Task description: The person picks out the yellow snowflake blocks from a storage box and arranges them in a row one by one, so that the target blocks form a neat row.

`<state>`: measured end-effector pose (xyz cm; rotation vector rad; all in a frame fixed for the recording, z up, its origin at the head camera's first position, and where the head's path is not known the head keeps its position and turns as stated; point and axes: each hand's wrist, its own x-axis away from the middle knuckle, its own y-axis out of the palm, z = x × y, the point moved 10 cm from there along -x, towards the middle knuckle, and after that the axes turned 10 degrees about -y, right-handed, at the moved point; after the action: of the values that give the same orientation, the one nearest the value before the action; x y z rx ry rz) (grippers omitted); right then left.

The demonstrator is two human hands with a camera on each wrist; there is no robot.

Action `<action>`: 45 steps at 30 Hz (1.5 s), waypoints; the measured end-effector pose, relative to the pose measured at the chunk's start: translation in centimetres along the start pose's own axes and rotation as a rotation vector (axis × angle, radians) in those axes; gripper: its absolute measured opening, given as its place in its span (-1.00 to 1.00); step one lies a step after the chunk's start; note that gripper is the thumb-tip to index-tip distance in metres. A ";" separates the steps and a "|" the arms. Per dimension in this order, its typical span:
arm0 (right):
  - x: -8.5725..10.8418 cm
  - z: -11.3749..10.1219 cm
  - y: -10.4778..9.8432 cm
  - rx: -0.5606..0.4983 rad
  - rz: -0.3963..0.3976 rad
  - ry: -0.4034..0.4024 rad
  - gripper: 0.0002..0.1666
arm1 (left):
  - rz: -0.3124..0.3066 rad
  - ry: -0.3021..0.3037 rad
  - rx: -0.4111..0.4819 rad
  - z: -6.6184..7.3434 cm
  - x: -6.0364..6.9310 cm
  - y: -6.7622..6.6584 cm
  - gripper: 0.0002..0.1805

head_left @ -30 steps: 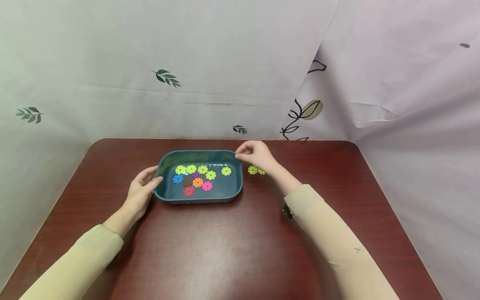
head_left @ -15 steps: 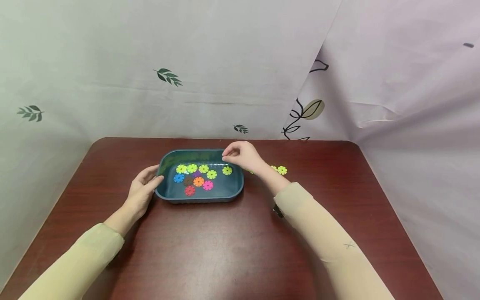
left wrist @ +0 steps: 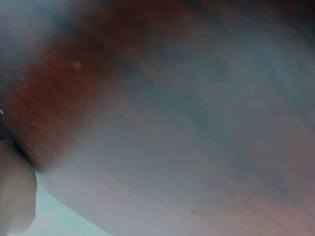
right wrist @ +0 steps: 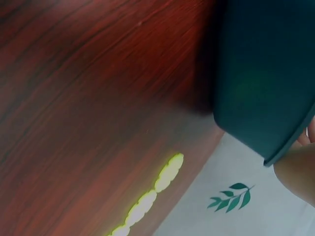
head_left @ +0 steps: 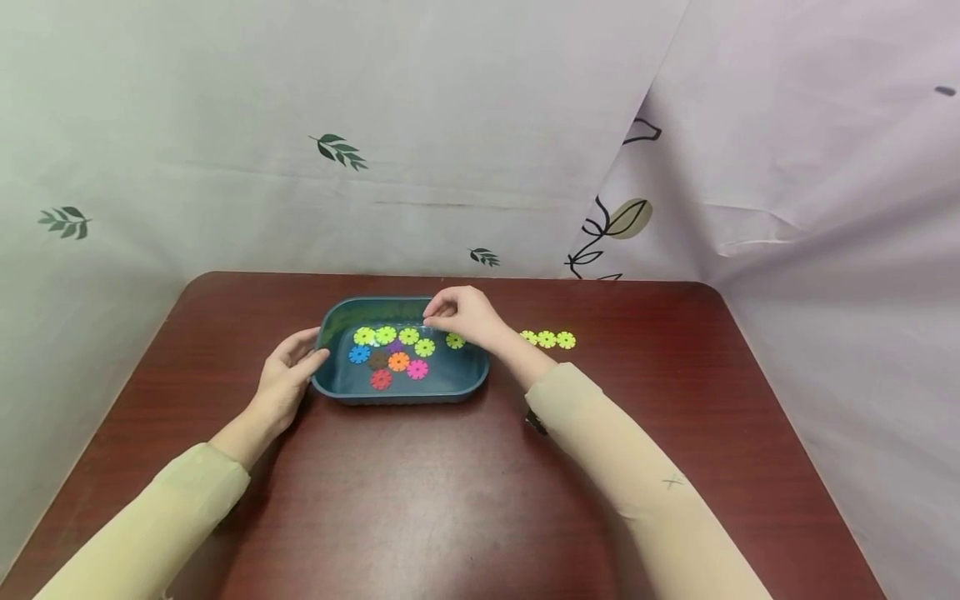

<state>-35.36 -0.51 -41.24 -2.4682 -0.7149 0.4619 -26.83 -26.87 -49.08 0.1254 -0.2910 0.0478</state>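
Observation:
A dark blue-green plastic tub (head_left: 397, 398) stands on the table with several flower-shaped plastic discs inside it. Yellow discs (head_left: 408, 336) lie at the back, while blue (head_left: 359, 354), brown, purple, orange (head_left: 399, 362), pink (head_left: 417, 369) and red (head_left: 381, 380) ones lie nearer the front. My left hand (head_left: 285, 379) grips the tub's left end, thumb over the rim. Over the back right of the tub hovers my right hand (head_left: 467, 317), thumb and forefinger bent towards each other, with no disc visible between them. Its forearm passes over the tub's right rim.
To the right of the tub, three yellow discs (head_left: 547, 339) lie in a row on the red-brown table (head_left: 420, 492). A pale cloth with leaf prints (head_left: 405, 200) hangs behind the table. The left wrist view is mostly blurred.
My right hand has moved left from the tub's right rim to over its inside, uncovering the row of yellow discs on the table. The left hand keeps its hold.

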 end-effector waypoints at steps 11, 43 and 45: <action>-1.1 -0.7 2.3 0.007 -0.055 0.007 -0.86 | -0.011 0.022 0.030 0.1 -0.2 0.3 -0.64; -4.6 -2.7 9.2 -0.028 -0.179 -0.052 -0.63 | -0.017 0.042 0.060 0.3 0.0 0.2 -0.66; -4.7 -2.7 9.5 -0.026 -0.195 -0.060 -0.61 | -0.016 0.045 0.059 0.3 0.0 0.2 -0.66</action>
<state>-34.20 -11.10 -43.62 -2.3863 -0.9802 0.4568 -26.90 -26.69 -48.77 0.1853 -0.2440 0.0437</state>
